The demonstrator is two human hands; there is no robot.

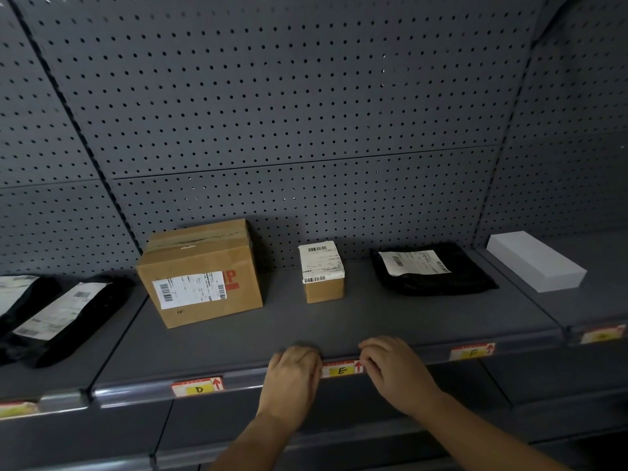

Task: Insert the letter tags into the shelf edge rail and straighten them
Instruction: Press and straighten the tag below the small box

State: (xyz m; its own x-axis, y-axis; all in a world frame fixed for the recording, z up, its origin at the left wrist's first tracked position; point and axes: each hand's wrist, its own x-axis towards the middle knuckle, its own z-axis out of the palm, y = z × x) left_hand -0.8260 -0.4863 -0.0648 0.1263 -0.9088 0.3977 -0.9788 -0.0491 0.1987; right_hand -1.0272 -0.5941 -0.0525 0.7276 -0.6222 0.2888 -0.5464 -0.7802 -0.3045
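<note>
The shelf edge rail (258,382) runs along the front of a grey shelf. A yellow tag marked E (341,369) with a red arrow sits in the rail between my hands. My left hand (294,379) pinches its left end with curled fingers. Fingertips of my right hand (394,368) pinch its right end. The D tag (198,388) sits in the rail to the left, slightly tilted. An F tag (472,352) sits to the right. Two more tags, one on the far right (602,334) and one on the far left (17,408), sit on neighbouring rails.
On the shelf stand a large cardboard box (200,273), a small labelled box (323,271) and a black mailer bag (428,270). A white box (535,261) lies on the right shelf, black bags (64,321) on the left. Pegboard (272,96) forms the back wall.
</note>
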